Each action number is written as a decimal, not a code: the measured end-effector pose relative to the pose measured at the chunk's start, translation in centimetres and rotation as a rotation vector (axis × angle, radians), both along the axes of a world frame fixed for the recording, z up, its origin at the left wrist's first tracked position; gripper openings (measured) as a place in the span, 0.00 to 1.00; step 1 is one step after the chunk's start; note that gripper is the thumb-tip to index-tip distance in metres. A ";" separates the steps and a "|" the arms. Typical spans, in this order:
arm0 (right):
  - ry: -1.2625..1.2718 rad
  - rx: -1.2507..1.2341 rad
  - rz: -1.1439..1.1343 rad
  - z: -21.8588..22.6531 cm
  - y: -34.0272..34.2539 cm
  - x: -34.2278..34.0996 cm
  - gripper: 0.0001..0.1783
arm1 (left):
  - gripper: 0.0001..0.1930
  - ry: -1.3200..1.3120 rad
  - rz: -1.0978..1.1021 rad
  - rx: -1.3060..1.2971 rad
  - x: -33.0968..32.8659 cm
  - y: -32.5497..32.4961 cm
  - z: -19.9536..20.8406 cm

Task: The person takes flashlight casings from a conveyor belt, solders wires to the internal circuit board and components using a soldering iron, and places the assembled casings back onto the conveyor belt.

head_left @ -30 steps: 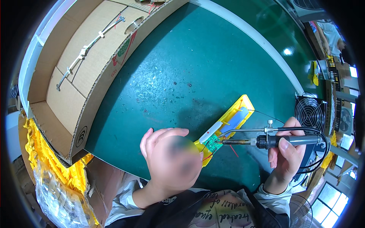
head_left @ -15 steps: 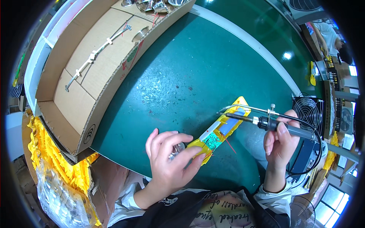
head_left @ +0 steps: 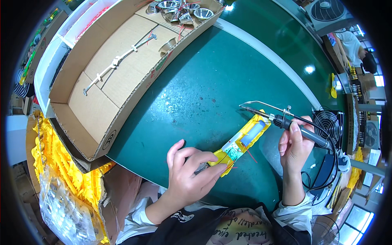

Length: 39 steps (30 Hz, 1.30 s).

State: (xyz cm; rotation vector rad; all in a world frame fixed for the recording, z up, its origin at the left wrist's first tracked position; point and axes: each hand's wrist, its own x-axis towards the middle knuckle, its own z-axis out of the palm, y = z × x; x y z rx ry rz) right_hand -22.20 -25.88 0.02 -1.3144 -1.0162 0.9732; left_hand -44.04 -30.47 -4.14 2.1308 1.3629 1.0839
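Note:
My right hand [head_left: 295,148] grips a soldering iron [head_left: 300,130] with a thin curved metal tube clamped alongside; its tip points left, above the far end of a yellow plastic casing [head_left: 223,157]. The open casing lies slanted on the table, holding a blue cylindrical battery [head_left: 254,132] and a small green circuit board [head_left: 234,151]. Thin red wires stick out near the board. My left hand [head_left: 188,173] pinches the near end of the casing between thumb and fingers. A shiny grey part [head_left: 201,167] shows beneath those fingers, mostly hidden.
A cardboard box [head_left: 122,104] at the left holds metal reflector cups [head_left: 185,18] and a jointed rod [head_left: 115,62]. Yellow casings [head_left: 67,159] and a plastic bag [head_left: 67,208] fill the lower left. A fan [head_left: 328,123] and the iron's cable stand right. Another person [head_left: 351,47] sits far right.
The iron's tip has moved away from me, beyond the casing's middle. The left hand stays at the casing's near end, its shiny part now more covered. The whole view has shifted slightly.

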 end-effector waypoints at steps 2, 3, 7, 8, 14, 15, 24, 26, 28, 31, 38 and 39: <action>-0.001 -0.011 0.001 0.1 0.0 -0.1 0.06 | 0.10 -0.032 -0.001 0.036 0.0 0.0 -0.2; -0.002 -0.021 0.001 0.2 0.0 -0.1 0.06 | 0.10 -0.032 0.000 0.036 0.0 0.0 -0.3; 0.001 -0.017 0.001 0.1 -0.1 0.2 0.05 | 0.14 -0.048 -0.022 0.050 0.0 -0.1 -0.5; 0.017 -0.030 0.006 0.3 -0.1 0.3 0.05 | 0.14 -0.048 -0.011 0.056 0.1 -0.1 -0.6; 0.042 -0.110 0.041 2.9 -0.7 1.0 0.06 | 0.12 -0.084 0.096 0.016 1.1 -0.5 -0.4; 0.039 -0.126 0.055 3.3 -0.9 1.2 0.06 | 0.12 -0.085 0.093 0.012 1.3 -0.5 -0.4; 0.062 -0.205 0.232 4.1 -1.5 1.1 0.05 | 0.10 -0.109 0.170 0.006 1.8 -0.3 -0.8; 0.049 -0.231 0.247 4.1 -1.5 1.2 0.06 | 0.09 -0.133 0.148 0.032 1.7 -0.3 -0.8; 0.037 -0.265 0.241 4.2 -1.6 1.0 0.07 | 0.09 -0.134 0.142 0.033 1.7 -0.2 -0.8; 0.032 -0.277 0.260 4.1 -1.6 1.0 0.07 | 0.09 -0.132 0.136 0.037 1.7 0.0 -0.7; 0.008 -0.307 0.252 3.8 -1.5 0.7 0.07 | 0.10 -0.112 0.150 0.002 1.6 -0.2 -0.6; 0.009 -0.306 0.249 3.8 -1.5 0.7 0.07 | 0.10 -0.111 0.151 0.000 1.6 -0.2 -0.7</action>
